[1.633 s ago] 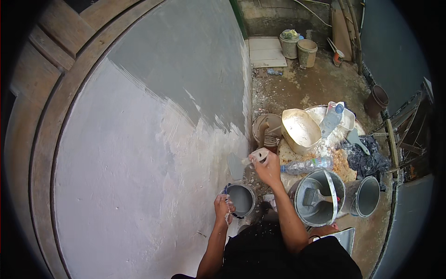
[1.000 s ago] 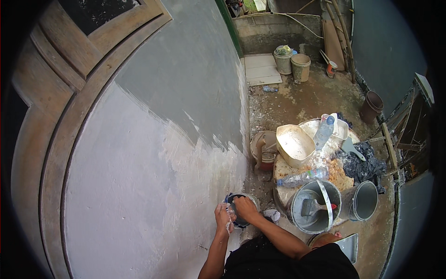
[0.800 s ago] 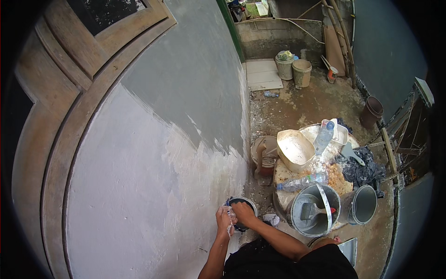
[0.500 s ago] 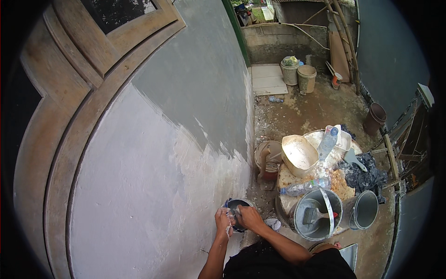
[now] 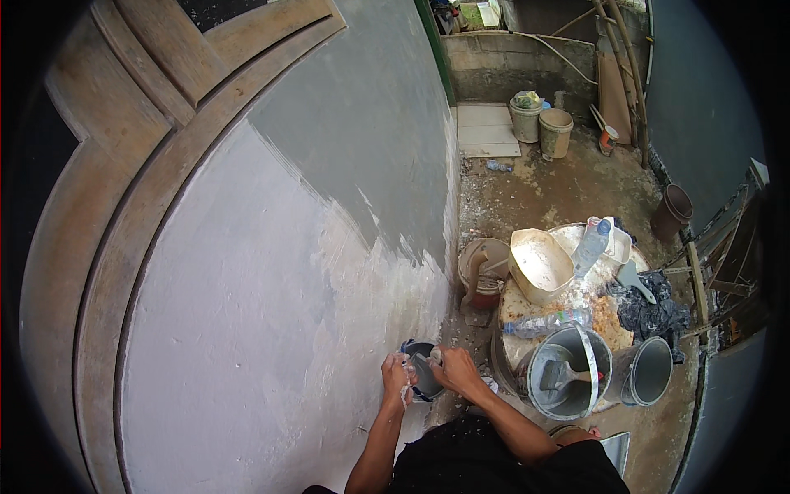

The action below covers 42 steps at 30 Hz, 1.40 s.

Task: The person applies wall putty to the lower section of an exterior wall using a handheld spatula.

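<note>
Head view: your left hand holds the small dark pot by its rim, with the grip closed on it. Your right hand is at the other side of the pot, its fingers closed around a flat tool that dips inside; I cannot tell exactly what kind of tool it is. The pot is just in front of your body, close to the half-coated wall, near its lower edge. To your right, the big grey bucket with a trowel in it stands on the round tabletop, beside a lying plastic bottle and a cream tub.

What could go wrong: the pot hangs on one hand only, so a hard scrape with the tool may tilt it and spill the paste on the floor or on your clothes. The wet rim may also slip from your fingers.
</note>
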Available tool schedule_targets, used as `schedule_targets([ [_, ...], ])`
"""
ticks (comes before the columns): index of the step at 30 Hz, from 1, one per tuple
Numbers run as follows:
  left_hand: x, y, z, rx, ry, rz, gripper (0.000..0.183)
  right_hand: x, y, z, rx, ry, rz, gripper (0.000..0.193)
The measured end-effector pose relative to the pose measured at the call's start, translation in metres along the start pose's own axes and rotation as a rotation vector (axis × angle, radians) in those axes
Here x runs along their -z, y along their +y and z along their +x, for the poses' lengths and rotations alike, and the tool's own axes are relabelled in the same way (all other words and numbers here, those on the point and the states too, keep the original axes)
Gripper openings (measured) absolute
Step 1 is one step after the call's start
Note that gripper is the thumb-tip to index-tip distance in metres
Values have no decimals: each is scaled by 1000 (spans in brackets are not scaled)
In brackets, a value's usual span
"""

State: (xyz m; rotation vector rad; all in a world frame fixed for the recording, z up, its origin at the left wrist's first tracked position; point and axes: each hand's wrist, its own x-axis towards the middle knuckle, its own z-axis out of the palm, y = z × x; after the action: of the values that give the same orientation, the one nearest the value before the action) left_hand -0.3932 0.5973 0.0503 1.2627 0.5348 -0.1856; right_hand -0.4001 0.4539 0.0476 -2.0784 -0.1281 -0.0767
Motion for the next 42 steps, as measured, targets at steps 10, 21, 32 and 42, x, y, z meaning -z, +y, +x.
schedule_targets([
  [10,3,-3,0,7,32,-62,9,12,-10,1,-110,-47,-17,23],
  [21,14,-11,-3,-7,63,-78,7,47,-43,30,-1,249,151,17],
  [32,15,-16,-27,0,90,-97,7,154,-235,163,346,447,1326,20],
  [42,19,-19,-31,2,72,-106,8,112,-238,188,131,274,1682,23],
])
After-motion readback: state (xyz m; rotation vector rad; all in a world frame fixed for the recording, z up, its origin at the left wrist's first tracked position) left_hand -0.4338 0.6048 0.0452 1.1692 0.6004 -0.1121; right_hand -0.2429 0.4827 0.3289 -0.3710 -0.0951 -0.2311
